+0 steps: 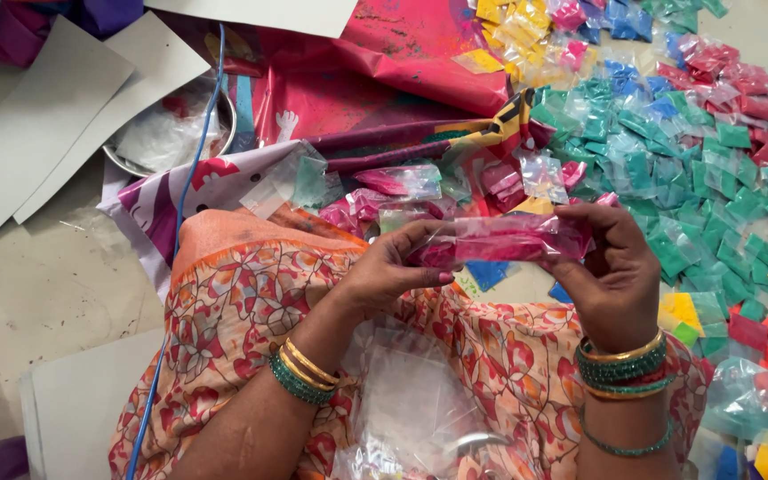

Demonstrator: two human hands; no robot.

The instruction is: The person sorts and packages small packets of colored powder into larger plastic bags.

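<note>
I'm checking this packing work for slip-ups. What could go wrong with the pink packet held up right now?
The clear packet of pink powder is pinched only at its ends by the left hand and right hand; it might slip or spill onto the orange patterned cloth. Dropped, it could get lost among the green packets.

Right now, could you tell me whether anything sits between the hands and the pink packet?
Nothing visible does. The left hand and right hand both already grip the pink packet at its ends, with bare fingers directly on the plastic.
</note>
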